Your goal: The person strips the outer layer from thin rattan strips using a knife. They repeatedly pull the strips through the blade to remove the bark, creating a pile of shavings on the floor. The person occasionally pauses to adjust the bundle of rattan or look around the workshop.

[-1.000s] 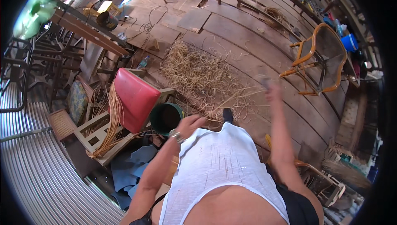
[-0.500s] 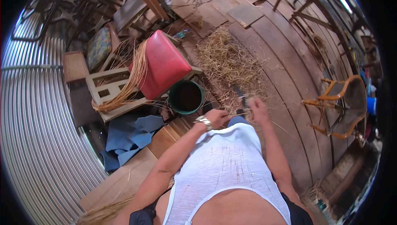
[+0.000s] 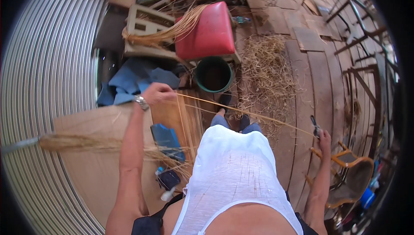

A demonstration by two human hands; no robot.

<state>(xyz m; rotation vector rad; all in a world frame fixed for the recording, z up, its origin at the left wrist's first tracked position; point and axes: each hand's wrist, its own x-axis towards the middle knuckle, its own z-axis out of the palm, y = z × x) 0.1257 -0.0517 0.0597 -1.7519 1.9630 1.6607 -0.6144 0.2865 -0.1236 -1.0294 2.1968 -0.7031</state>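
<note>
Fingers [image 3: 167,90] of left hand [image 3: 155,93] closed on one taut strip [image 3: 252,114], right hand [image 3: 324,141] around one dark tool [image 3: 315,126].

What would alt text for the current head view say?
A person's left hand and right hand hold a long strip stretched between them, the right also gripping a dark tool. Beyond are a red seat, green bucket and fibre heap.
</note>
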